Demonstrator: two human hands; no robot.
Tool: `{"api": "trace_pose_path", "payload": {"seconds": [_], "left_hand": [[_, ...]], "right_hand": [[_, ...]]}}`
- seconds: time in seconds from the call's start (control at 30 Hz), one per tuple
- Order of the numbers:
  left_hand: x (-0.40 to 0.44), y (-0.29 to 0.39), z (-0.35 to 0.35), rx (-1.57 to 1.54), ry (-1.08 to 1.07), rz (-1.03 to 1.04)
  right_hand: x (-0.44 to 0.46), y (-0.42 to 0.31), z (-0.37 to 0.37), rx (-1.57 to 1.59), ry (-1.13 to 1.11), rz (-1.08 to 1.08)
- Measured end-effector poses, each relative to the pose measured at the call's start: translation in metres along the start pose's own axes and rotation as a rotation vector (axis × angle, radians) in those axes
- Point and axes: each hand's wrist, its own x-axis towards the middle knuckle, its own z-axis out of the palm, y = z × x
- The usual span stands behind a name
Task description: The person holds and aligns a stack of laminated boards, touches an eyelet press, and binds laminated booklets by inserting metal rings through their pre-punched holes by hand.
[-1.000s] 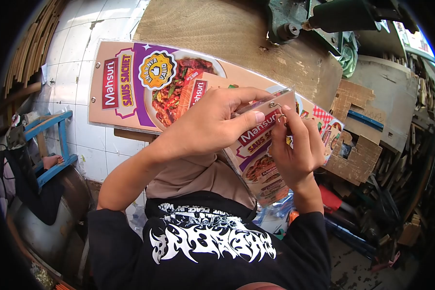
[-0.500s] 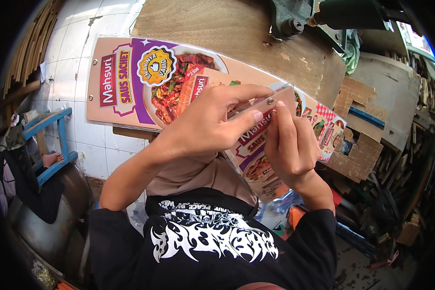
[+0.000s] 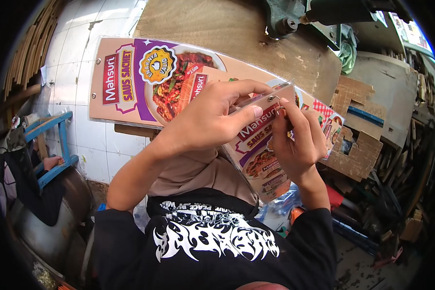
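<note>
My left hand (image 3: 217, 113) grips the top edge of a small stack of laminated sauce cards (image 3: 263, 166), thumb in front and fingers behind. A metal eyelet (image 3: 270, 98) shows near the cards' top corner. Beside it, my right hand (image 3: 299, 137) pinches a small curved metal hook (image 3: 278, 99) between thumb and index finger; its upper end is at the eyelet. Behind both hands lies a large laminated sign (image 3: 130, 87) with the same print and two eyelets at its left end.
A wooden board (image 3: 203, 24) spans the top, with a green machine (image 3: 282, 21) at its right. Cut brown boards (image 3: 357, 140) and wood scraps fill the right side. At left are a blue frame (image 3: 60, 140), a metal drum (image 3: 58, 203) and white tiles (image 3: 92, 150).
My right hand has drawn back a little from the eyelet, to the right and down, so the hook shows again. My left hand keeps its grip on the cards.
</note>
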Motion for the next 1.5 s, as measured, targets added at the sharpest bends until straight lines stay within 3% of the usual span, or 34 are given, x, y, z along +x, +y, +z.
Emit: {"api": "trace_pose_path", "payload": {"seconds": [0.07,0.27,0.7,0.93,1.03,1.07,1.13,1.27,1.47,1.5], "left_hand": [[0.000,0.001,0.000,-0.008,-0.019,-0.034],[-0.001,0.001,-0.001,-0.053,-0.045,-0.014],[-0.004,0.005,0.002,-0.059,-0.022,-0.011],[-0.005,0.008,0.002,-0.016,-0.037,0.003],[-0.006,0.002,0.001,0.026,-0.037,0.080],[-0.010,0.001,0.003,0.029,-0.040,0.079],[-0.011,0.002,0.000,-0.021,-0.105,0.068],[-0.024,0.007,0.007,-0.067,-0.144,0.004],[-0.050,0.014,0.016,-0.128,-0.225,-0.080],[-0.055,0.012,0.020,-0.130,-0.198,0.068]], "right_hand": [[-0.006,0.001,0.002,0.082,0.101,0.053],[-0.008,-0.005,0.000,0.152,0.099,0.225],[-0.009,-0.011,0.003,0.137,0.084,0.196],[-0.021,0.000,-0.014,0.183,0.145,0.310],[-0.046,0.011,-0.025,0.697,0.173,0.745],[-0.055,0.012,-0.032,0.698,0.177,0.747],[-0.068,0.022,-0.046,1.056,-0.035,0.812],[-0.084,0.024,-0.060,0.966,-0.266,0.564],[-0.082,-0.008,-0.071,0.851,-0.196,0.679],[-0.082,-0.012,-0.073,0.850,-0.191,0.659]]}}
